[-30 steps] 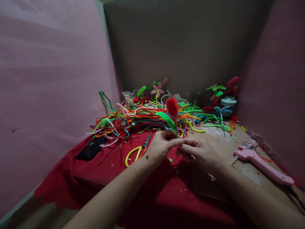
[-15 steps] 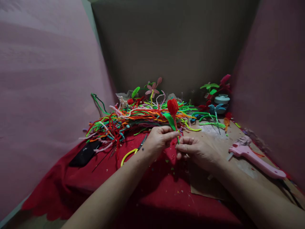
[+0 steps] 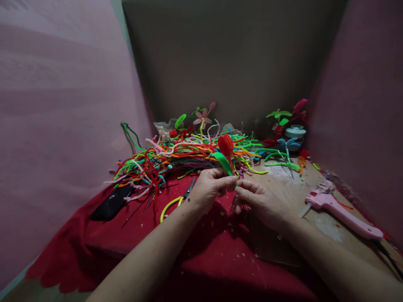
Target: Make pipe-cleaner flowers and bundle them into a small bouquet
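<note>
Between my hands is a pipe-cleaner flower (image 3: 226,146) with a red tulip-like head and a green leaf (image 3: 223,162) beside its stem. My left hand (image 3: 213,187) pinches the stem just below the leaf, thumb against fingers. Close by on the right, my right hand (image 3: 255,197) is closed on the lower end of the stem, its fingertips nearly touching the left thumb. Most of the stem is hidden by the fingers. The red head leans a little to the left.
Behind my hands lies a heap of colourful pipe cleaners (image 3: 185,151). Yellow-handled scissors (image 3: 171,206) and a black phone (image 3: 111,204) rest on the red cloth (image 3: 132,239). At right, a pink glue gun (image 3: 344,214) lies on a brown board (image 3: 280,197), with finished flowers (image 3: 288,144) behind it.
The flower has dipped slightly and tilted left, and its leaf now sits lower against the stem. My hands have drawn closer together; less of the lower stem shows.
</note>
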The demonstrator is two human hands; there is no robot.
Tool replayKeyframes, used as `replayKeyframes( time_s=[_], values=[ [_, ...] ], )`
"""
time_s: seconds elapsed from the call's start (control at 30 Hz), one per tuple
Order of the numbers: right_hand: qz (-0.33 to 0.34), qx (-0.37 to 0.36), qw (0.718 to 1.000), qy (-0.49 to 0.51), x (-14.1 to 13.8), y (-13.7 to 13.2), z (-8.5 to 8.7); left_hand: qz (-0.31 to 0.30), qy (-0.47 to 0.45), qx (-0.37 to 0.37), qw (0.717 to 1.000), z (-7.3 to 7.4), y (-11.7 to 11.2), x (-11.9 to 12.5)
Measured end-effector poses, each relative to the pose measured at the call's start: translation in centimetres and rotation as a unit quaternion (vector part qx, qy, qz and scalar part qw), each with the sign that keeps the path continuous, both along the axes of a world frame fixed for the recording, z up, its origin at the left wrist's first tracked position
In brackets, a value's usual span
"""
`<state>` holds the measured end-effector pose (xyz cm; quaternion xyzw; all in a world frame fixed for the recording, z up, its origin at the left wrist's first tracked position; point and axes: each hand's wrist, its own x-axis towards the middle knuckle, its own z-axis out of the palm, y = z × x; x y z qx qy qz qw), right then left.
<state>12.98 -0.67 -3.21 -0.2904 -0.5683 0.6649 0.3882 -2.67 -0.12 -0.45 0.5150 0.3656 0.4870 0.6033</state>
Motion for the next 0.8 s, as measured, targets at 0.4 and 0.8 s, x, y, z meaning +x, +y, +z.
replayKeyframes(
  time_s=[0.4,0.8],
  values=[
    [-0.062,0.016,0.997,-0.050,-0.3,-0.5,0.8,-0.003,-0.111,-0.129,0.985,0.8,0.0,0.0],
    [-0.106,0.172,0.974,-0.108,0.1,-0.7,0.5,-0.043,-0.175,-0.220,0.959,0.8,-0.5,0.4]
  ],
)
